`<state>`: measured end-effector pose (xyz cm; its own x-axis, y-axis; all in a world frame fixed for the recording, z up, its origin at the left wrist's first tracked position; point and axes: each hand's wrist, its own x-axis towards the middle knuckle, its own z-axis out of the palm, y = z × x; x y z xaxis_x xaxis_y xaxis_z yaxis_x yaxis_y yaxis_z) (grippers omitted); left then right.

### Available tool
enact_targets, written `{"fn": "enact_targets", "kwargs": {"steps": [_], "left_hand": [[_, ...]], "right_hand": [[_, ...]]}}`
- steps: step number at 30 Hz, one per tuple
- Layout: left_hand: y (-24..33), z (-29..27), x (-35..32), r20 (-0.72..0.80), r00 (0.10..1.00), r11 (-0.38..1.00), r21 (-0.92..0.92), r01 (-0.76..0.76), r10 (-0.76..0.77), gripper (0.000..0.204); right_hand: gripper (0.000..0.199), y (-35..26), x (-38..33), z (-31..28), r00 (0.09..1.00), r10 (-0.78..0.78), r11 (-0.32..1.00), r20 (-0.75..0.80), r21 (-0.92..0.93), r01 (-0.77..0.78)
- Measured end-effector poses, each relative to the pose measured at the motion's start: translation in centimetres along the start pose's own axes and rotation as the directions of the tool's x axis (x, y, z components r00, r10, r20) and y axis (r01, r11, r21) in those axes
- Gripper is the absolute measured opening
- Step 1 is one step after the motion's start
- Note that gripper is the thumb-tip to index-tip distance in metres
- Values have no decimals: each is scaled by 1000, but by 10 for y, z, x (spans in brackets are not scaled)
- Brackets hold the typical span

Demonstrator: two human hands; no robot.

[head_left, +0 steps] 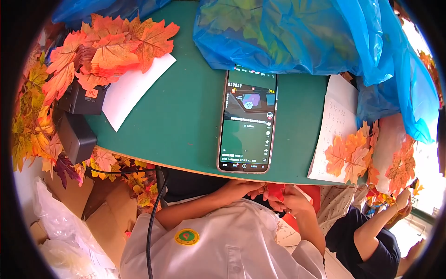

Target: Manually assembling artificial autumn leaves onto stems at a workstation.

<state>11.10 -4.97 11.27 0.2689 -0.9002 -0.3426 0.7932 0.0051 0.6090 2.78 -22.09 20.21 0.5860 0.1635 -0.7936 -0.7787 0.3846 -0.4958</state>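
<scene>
- Pinching together just below the bench edge, the left hand [239, 188] and right hand [290, 199] meet over a small red leaf piece [276, 190]; the fingers of both are closed on it, the left from its left side and the right from under and to the right.
- That red piece looks thin and soft, like fabric, and sits between the two hands, above the person's white shirt [223, 242].
- A round yellow and green badge [186, 236] is on the shirt front.
- The bench [186, 116] has a smooth, matte green top with a curved, pale edge.
- A smartphone [247, 122] lies flat on it, glossy and rectangular, its screen lit, just beyond the hands.
- To the left, a heap of orange maple-shaped leaves [111, 49] rests partly on a white paper sheet [134, 88].
- Two black blocky boxes [76, 125] sit at the left rim.
- Crinkled, shiny blue plastic bags [302, 32] cover the far side.
- On the right, another paper sheet [332, 125] carries orange leaves [346, 156].
- Another person's hand [403, 197] is at the far right, holding leaves.
</scene>
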Motion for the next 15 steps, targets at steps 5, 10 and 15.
{"fn": "enact_targets", "kwargs": {"steps": [5, 10, 15], "left_hand": [[-19, -13, 2, 8, 1000, 997, 78, 11, -11, 17], [-16, -10, 2, 15, 1000, 996, 92, -13, 11, 19], [-10, -8, 1, -44, 997, 990, 122, 65, -60, 23]], "right_hand": [[19, 3, 5, 8, 998, -40, 976, -44, -218, 30], [18, 14, 13, 2, 981, -191, 949, 44, -246, 196], [16, 18, 12, -6, 993, -113, 905, -17, -413, 96]]}}
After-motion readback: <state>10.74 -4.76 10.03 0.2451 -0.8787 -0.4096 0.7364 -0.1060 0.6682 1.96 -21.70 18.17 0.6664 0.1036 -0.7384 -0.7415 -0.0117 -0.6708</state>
